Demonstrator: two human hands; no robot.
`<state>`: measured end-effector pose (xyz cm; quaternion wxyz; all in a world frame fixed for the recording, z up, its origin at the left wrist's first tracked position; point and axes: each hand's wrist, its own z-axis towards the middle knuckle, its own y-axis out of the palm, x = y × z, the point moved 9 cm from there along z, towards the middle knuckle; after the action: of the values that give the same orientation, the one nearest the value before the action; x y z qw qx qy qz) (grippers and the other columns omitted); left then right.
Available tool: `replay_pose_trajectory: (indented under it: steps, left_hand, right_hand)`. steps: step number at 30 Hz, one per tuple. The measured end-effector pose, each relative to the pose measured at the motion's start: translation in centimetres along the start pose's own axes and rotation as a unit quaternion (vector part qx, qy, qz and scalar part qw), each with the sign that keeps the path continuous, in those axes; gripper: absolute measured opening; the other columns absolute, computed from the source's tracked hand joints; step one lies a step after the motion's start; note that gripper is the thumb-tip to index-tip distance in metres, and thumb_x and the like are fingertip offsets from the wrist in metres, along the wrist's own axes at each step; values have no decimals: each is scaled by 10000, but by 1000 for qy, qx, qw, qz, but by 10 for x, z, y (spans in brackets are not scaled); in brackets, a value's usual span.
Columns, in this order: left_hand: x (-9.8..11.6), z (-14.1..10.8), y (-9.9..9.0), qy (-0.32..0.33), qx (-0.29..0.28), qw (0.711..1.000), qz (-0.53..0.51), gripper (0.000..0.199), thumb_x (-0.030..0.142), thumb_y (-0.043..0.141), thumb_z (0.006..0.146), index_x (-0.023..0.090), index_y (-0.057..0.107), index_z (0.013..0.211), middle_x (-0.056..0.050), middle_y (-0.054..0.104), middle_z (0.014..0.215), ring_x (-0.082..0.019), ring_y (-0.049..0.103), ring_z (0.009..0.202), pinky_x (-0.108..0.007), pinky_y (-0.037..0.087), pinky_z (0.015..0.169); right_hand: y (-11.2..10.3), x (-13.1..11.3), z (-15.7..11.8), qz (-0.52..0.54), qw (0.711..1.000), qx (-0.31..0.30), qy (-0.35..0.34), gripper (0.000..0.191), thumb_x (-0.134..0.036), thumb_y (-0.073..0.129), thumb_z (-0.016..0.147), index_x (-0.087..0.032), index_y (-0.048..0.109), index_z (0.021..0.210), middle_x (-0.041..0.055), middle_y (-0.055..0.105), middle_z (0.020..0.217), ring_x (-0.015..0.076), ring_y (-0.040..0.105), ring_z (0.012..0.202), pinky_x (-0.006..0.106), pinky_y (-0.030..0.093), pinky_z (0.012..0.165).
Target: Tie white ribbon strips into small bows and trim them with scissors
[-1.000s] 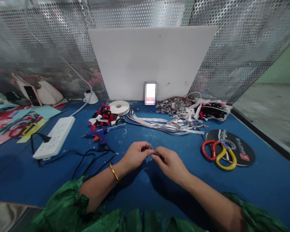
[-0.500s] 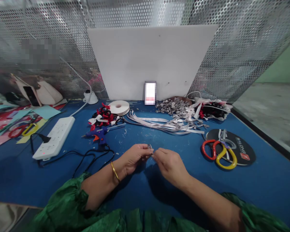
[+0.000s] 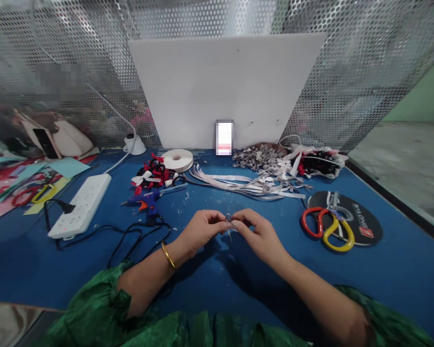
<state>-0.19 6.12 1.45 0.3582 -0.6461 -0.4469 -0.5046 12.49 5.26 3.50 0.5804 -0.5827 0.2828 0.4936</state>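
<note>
Between my fingertips, over the middle of the blue table [image 3: 198,299], is a small grey ribbon bow [image 3: 229,231] with a thin tail hanging down. My left hand [image 3: 202,231], with a gold bangle on its wrist, pinches the bow from the left. My right hand [image 3: 258,236] pinches it from the right, its thumb and forefinger nearly meeting those of the left. The fingers hide most of the bow. Beyond my hands lie long strips of white and grey ribbon [image 3: 227,182] and a heap of small grey bows [image 3: 260,158].
A blue glue gun [image 3: 148,201] with a black cord lies left, near red and white bows [image 3: 154,174] and a ribbon roll [image 3: 178,160]. A white power strip [image 3: 81,207] is farther left. Red-and-yellow scissors [image 3: 329,226] rest on a black disc [image 3: 369,219]. A phone [image 3: 224,138] leans on a white board [image 3: 217,82].
Both hands have come up slightly and turned, thumbs now facing me. The bow's loops and hanging tail show more between the fingertips. Things on the table have stayed put.
</note>
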Motion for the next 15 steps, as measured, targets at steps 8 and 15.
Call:
replay_pose_trajectory:
  steps: [8, 15]
  left_hand:
    - [-6, -1, 8, -15, -24, 998, 53, 218, 341, 701, 671, 126, 661, 677, 13, 550, 569, -85, 439, 543, -222, 306, 545]
    - [-1, 1, -3, -1, 27, 998, -59, 251, 373, 656, 761, 132, 678, 826, 9, 542, 604, -81, 449, 556, -209, 329, 547]
  right_hand:
    - [18, 23, -4, 257, 949, -33, 179, 252, -361, 727, 704, -170, 566, 673, -37, 493, 572, 100, 406, 565, 244, 300, 558]
    - [25, 30, -6, 384, 896, -59, 216, 148, -267, 705, 721, -152, 615, 696, -35, 464, 540, 94, 390, 545, 242, 287, 552]
